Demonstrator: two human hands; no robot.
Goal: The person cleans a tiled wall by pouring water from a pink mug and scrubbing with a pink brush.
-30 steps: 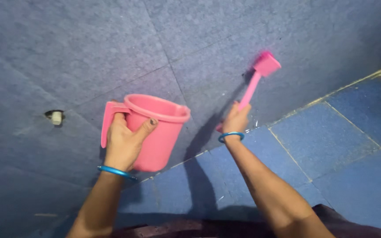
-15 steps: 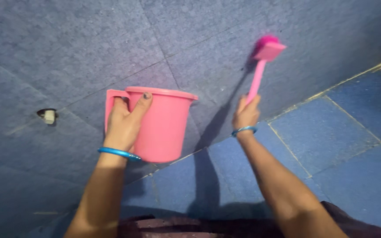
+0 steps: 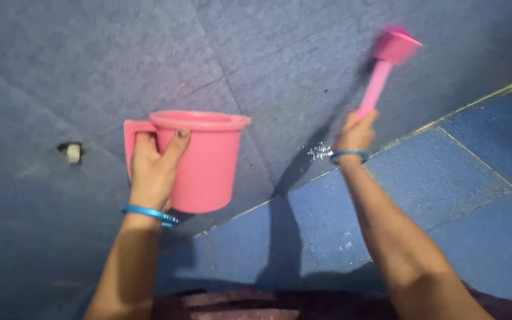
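Head view: two bare forearms are seen raised toward a blue tiled wall (image 3: pixel 120 65), which meets blue floor tiles (image 3: pixel 457 178) along a pale grout line running diagonally across the frame. The right hand (image 3: pixel 355 131) is clenched about the lower end of a pink long-handled brush (image 3: pixel 380 74); its fingers are wrapped fully round the handle, and no gap is visible. The long axis of the brush is observed to run up and slightly to the right from that hand, so that the brush head (image 3: pixel 395 46) lies beyond the fingers, at or very close to the wall; actual contact cannot be confirmed, as the head is blurred. A wet, glistening patch (image 3: pixel 318 151) is noted on the wall just left of the right hand, near the grout line, and below the brush head. The left hand (image 3: pixel 155 169) is closed on the handle of a pink plastic mug (image 3: pixel 205 160), the thumb pressed against the side of the body just under the rim. The mug is held roughly upright, off the wall, with its rim about level; its contents cannot be seen. The mug lies well apart from the brush head, to its left and lower, and the right hand is clearly the nearer to the stretch of wall under the brush. A blue bangle is worn on each wrist. A small pale fitting (image 3: pixel 72 152) is recorded in the wall left of the mug. Dark cloth is visible at the bottom edge of the frame.
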